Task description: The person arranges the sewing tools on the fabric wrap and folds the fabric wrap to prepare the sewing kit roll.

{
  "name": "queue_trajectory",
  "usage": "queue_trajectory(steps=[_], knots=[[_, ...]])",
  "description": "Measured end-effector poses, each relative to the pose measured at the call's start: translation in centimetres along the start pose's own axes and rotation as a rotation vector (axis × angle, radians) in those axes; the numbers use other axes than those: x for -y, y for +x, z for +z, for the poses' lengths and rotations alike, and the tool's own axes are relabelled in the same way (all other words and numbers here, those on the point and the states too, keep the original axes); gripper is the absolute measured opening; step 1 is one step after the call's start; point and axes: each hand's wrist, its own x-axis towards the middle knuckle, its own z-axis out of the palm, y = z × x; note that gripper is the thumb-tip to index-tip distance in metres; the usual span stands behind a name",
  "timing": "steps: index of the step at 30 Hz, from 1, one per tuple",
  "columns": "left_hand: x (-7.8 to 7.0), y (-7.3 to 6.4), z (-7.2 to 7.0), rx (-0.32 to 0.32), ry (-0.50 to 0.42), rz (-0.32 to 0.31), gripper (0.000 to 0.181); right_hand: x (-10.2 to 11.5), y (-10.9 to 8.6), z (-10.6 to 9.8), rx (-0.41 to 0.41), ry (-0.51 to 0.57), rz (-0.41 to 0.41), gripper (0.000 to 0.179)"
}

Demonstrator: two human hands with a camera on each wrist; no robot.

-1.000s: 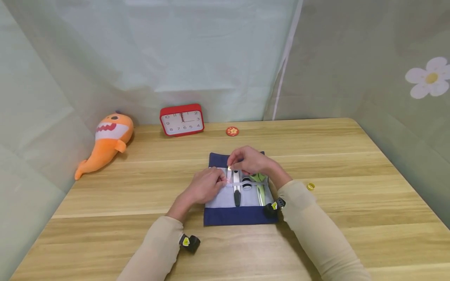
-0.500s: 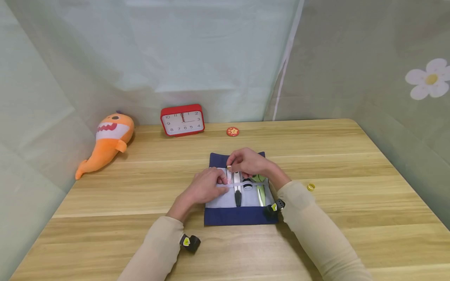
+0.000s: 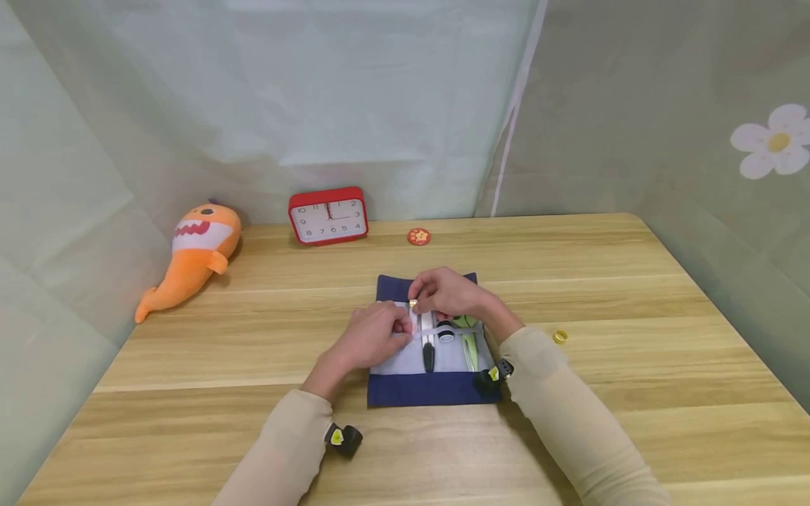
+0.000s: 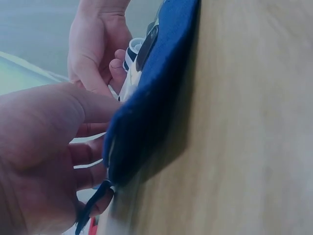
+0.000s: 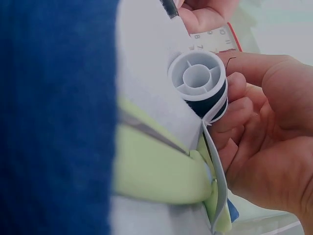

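Observation:
A navy sewing pouch (image 3: 436, 388) lies unrolled, with a pale lining and an elastic band (image 3: 458, 330) across it. My right hand (image 3: 446, 292) pinches the gold end of a pale strip (image 3: 414, 320) at the pouch's upper left. The curled fingertips of my left hand (image 3: 373, 334) pinch the band's left part, right beside the strip's lower end. Under the band sit a white tool with a black handle (image 3: 429, 357), a spool of black thread (image 5: 198, 76) and green scissors (image 5: 161, 169). My right hand partly covers the scissors in the head view.
A gold ring (image 3: 560, 337) lies right of the pouch on the wooden table (image 3: 633, 393). Toward the back stand a red clock (image 3: 329, 216) and an orange shark plush (image 3: 196, 260), with a red star disc (image 3: 418, 237) between clock and right side.
My left fingertips have shifted slightly right, over the strip's lower part and the band. My right hand stays at the gold end, barely lower than before.

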Motion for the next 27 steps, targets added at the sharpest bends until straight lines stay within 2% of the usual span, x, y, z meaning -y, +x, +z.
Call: queue_trajectory(steps=[8, 13, 19, 24, 27], knots=[[0.47, -0.09, -0.11, 0.047, -0.085, -0.002, 0.01, -0.21, 0.1, -0.17, 0.019, 0.03, 0.0, 0.013], [0.62, -0.07, -0.1, 0.061, -0.125, -0.023, 0.01, -0.26, 0.16, -0.23, 0.057, 0.06, -0.012, 0.013], [0.36, -0.22, -0.13, 0.07, -0.146, -0.067, 0.009, 0.12, 0.02, -0.3, 0.112, 0.025, -0.023, 0.013], [0.47, -0.17, 0.05, 0.048, -0.144, -0.055, 0.008, 0.08, -0.16, -0.22, 0.082, -0.012, -0.014, 0.011], [0.69, -0.11, -0.11, 0.031, -0.179, -0.032, 0.005, 0.0, -0.28, -0.16, 0.049, -0.018, -0.005, 0.011]])
